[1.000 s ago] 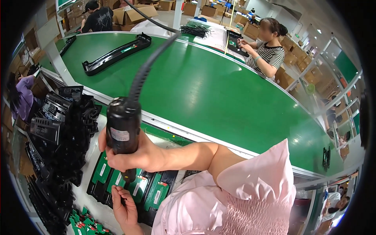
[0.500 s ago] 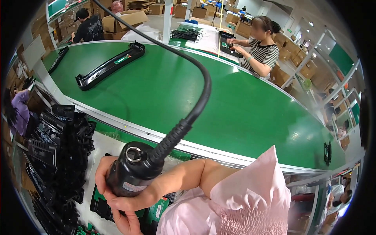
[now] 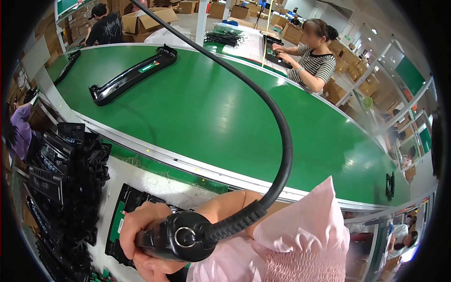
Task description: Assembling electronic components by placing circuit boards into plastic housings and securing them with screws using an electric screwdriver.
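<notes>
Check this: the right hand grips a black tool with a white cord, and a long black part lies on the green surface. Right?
Not quite: the head view shows a black cord, not white. The right hand grips a black tool, and a long black part lies on the green surface.

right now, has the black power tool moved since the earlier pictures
Yes: judged against the metal rail, the black power tool has swung away from it, down and rightward in the view.
</notes>
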A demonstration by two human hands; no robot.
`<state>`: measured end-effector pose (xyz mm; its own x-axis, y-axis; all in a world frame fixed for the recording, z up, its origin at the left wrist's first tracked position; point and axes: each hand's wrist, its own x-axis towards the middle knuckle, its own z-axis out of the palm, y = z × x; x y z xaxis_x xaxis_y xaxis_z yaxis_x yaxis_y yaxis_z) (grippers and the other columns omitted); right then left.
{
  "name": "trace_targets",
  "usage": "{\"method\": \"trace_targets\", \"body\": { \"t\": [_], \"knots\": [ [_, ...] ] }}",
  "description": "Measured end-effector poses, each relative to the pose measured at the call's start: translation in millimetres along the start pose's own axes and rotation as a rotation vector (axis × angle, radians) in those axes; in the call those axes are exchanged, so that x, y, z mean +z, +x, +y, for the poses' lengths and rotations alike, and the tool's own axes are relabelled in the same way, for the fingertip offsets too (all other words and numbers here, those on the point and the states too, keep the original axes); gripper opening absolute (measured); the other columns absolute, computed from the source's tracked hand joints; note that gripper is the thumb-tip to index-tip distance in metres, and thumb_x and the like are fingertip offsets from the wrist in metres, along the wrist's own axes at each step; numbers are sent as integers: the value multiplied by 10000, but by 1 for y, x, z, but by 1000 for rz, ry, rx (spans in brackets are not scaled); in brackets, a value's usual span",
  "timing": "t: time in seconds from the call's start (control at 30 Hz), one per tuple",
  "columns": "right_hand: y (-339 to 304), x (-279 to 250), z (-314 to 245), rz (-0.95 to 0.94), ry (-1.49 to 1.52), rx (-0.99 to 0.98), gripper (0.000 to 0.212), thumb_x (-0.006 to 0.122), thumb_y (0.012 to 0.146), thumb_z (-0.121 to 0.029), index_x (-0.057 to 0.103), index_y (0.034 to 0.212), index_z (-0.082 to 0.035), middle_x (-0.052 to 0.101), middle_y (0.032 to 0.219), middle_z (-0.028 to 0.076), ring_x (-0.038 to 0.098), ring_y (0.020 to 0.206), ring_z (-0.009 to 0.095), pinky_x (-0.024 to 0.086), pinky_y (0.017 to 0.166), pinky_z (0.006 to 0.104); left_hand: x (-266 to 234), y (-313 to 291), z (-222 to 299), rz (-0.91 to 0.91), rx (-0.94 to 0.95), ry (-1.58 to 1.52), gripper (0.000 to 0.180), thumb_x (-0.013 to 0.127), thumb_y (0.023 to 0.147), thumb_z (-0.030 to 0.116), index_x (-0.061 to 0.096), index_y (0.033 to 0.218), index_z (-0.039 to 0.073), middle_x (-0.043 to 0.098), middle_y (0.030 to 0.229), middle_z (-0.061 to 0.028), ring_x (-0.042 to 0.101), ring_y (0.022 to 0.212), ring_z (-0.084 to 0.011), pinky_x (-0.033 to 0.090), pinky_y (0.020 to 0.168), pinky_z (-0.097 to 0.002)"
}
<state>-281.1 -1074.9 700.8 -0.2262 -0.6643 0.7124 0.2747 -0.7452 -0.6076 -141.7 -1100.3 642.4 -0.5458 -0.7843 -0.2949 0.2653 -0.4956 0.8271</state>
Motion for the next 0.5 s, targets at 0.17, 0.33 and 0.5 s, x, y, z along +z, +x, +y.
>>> {"method": "trace_targets", "body": {
  "t": [0.17,0.33,0.5],
  "knots": [
    [-1,7,7,25,-48,-45,233,623,645,-167,543,811,-23,578,677,59,561,582,162,417,535,246,-13,8,-11,-238,-219,-185,417,402,909,328,451,1106,-36,480,1030,-142,467,938,-213,372,816,-296],
    [14,7,-18,-49,-341,271,237,654,637,-83,556,844,-22,570,664,69,558,611,145,425,555,251,-40,17,-16,-182,-335,-474,543,371,903,422,427,1168,-48,472,1156,-173,460,1057,-242,350,937,-325],
    [40,-15,49,48,-98,156,287,496,732,-144,481,1000,-42,431,608,30,406,501,147,369,557,293,-36,23,2,-206,-448,-751,565,317,931,397,398,1201,-93,432,1230,-233,440,1145,-303,356,995,-354]
  ]
}}
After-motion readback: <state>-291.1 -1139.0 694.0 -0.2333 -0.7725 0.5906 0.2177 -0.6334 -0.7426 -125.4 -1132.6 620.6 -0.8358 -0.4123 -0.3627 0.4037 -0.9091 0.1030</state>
